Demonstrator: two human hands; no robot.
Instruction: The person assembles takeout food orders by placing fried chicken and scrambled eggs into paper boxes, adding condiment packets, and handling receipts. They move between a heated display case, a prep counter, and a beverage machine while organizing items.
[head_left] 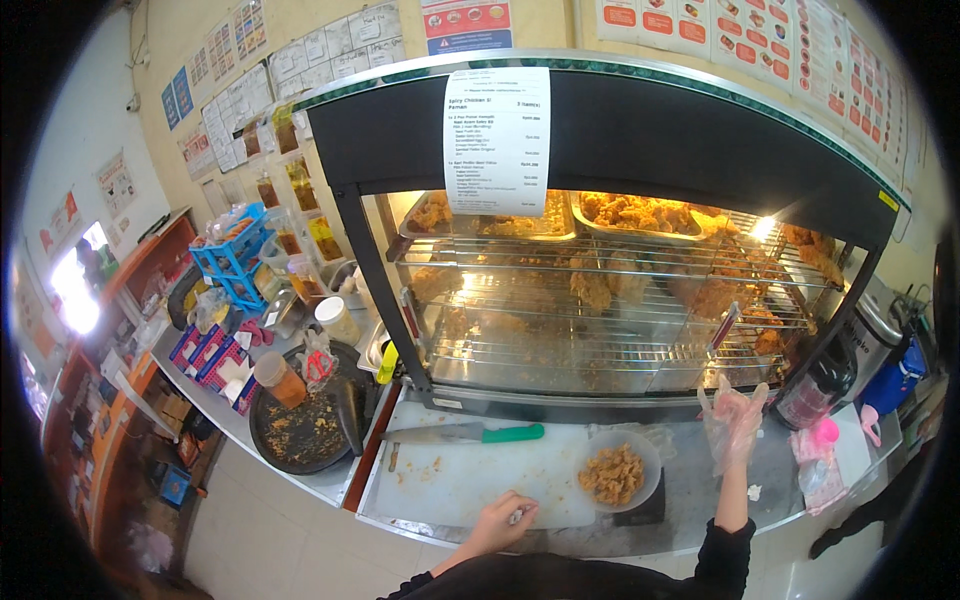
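While the left hand curls round a small pale item, the clear-gloved right hand spreads wide, empty. Between them, a round translucent bowl holds golden-brown pieces.

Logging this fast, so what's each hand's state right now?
Left hand: curled closed; any contents can't be made out.
Right hand: open, in a clear plastic glove, holding nothing visible.

There are two hands, one green-handled knife and one bowl of fried pieces
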